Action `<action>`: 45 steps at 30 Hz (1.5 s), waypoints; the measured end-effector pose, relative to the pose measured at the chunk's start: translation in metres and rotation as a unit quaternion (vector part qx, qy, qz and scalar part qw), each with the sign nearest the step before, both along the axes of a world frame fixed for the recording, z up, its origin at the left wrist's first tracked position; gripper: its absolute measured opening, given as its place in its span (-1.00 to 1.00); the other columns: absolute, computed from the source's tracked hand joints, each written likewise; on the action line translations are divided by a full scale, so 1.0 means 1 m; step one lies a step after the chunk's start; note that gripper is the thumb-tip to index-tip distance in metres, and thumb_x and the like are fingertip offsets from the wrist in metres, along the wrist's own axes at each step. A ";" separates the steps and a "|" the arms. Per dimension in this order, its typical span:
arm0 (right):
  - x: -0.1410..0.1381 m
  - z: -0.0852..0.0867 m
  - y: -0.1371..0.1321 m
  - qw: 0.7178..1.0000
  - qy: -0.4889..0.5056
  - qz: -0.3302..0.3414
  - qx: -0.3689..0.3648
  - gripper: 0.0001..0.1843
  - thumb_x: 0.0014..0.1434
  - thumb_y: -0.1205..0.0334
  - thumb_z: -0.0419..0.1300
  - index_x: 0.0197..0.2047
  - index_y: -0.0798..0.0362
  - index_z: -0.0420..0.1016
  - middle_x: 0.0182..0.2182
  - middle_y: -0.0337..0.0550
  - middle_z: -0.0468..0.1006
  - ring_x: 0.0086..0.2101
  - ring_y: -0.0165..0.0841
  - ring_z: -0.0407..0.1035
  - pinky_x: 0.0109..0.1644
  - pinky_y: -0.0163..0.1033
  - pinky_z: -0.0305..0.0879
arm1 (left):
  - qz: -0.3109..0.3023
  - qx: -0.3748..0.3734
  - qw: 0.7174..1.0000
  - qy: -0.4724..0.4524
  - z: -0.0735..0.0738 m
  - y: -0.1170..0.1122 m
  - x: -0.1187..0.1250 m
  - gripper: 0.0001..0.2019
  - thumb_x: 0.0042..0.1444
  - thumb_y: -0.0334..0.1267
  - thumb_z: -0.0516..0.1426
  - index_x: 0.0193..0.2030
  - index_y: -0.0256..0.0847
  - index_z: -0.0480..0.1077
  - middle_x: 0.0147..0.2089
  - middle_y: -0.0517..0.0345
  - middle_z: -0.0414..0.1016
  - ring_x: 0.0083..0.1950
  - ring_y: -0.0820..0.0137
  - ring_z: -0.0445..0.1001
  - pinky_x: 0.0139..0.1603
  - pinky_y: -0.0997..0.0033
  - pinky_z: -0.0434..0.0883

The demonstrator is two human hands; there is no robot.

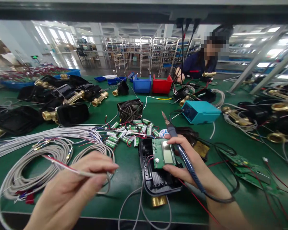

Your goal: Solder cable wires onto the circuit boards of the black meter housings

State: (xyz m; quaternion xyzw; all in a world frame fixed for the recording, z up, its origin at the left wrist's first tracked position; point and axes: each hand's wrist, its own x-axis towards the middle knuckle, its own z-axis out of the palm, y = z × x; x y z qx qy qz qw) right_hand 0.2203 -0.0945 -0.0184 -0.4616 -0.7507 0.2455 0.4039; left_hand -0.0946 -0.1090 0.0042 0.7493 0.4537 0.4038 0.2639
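Note:
Between thumb and fingers, my left hand (79, 185) pinches a thin white cable (69, 168) whose stripped end shows red and white wires. My right hand (194, 166) grips the edges of a green circuit board (159, 153) with a small grey display. A soldering iron (184, 156) lies across the same hand, its tip pointing up and away. Under the board sits an open black meter housing (156, 185) with a brass fitting (158, 201) at its near end. Thin wires run from the board into the housing.
Green batteries (126, 139) lie heaped behind the housing, near a black fan (131, 110). Coiled cables (38, 166) are at left, circuit boards (249, 172) at right. A teal soldering station (201, 111), blue bin (142, 85) and red bin (162, 85) stand farther back. A co-worker (199, 62) sits opposite.

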 end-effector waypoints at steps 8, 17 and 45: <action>0.000 -0.002 -0.001 1.000 0.001 0.002 -0.005 -0.48 0.08 0.24 0.36 0.07 -0.10 0.26 0.11 -0.08 0.36 0.12 -0.17 0.35 0.19 -0.10 0.30 | -0.148 -0.439 0.875 -0.143 -0.063 -0.019 0.057 -0.69 0.15 0.01 0.25 -0.25 -0.23 0.50 -0.48 0.20 0.47 -0.63 0.53 0.40 -0.58 0.56 0.36; 0.001 -0.002 0.001 1.000 -0.012 0.003 0.008 -0.47 0.10 0.26 0.36 0.09 -0.13 0.25 0.12 -0.11 0.36 0.13 -0.18 0.34 0.19 -0.12 0.30 | -0.090 -0.478 0.864 -0.133 -0.074 -0.013 0.078 -0.64 0.05 -0.08 0.23 -0.07 -0.19 0.33 -0.48 0.32 0.45 -0.75 0.60 0.25 -0.77 0.67 0.16; 0.002 -0.001 -0.001 1.000 -0.006 -0.003 -0.014 -0.46 0.08 0.23 0.37 0.08 -0.13 0.26 0.17 -0.07 0.35 0.18 -0.14 0.32 0.25 -0.05 0.28 | -0.049 -0.234 0.961 -0.138 -0.070 0.003 0.075 -0.92 0.14 -0.23 0.19 -0.31 -0.17 0.47 -0.44 0.16 0.55 -0.44 0.38 0.53 -0.40 0.47 0.48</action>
